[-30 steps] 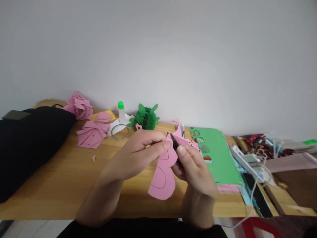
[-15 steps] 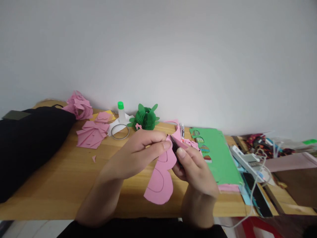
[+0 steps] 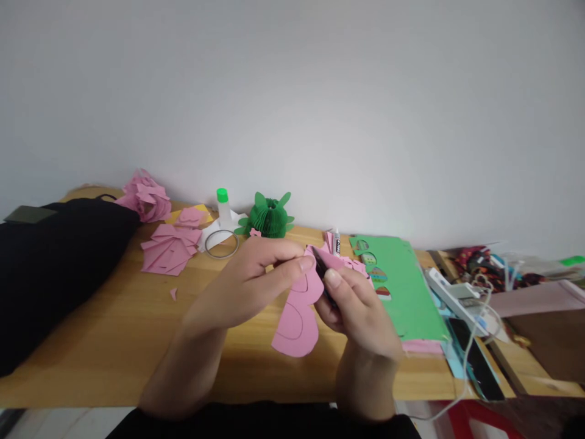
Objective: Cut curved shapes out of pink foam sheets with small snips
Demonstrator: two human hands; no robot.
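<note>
Pinched between the thumb and fingers of my left hand is a piece of pink paper, which hangs down with scalloped edges and curved lines drawn on it. My right hand is closed around dark scissors, held mostly inside the fist. Their blades lie against the paper's upper right edge, where a pink strip stands off to the right. Fingers hide the handles and part of the cut.
Behind my hands stand a green honeycomb paper ball and a glue stick. A ring and pink paper pieces lie left, by a black bag. On the right are a green sheet, a power strip and a phone.
The lower end of the pink paper has swung up and slightly right. The pink strip above the scissors has dropped from sight near the glue tube. Both hands stay nearly in place.
</note>
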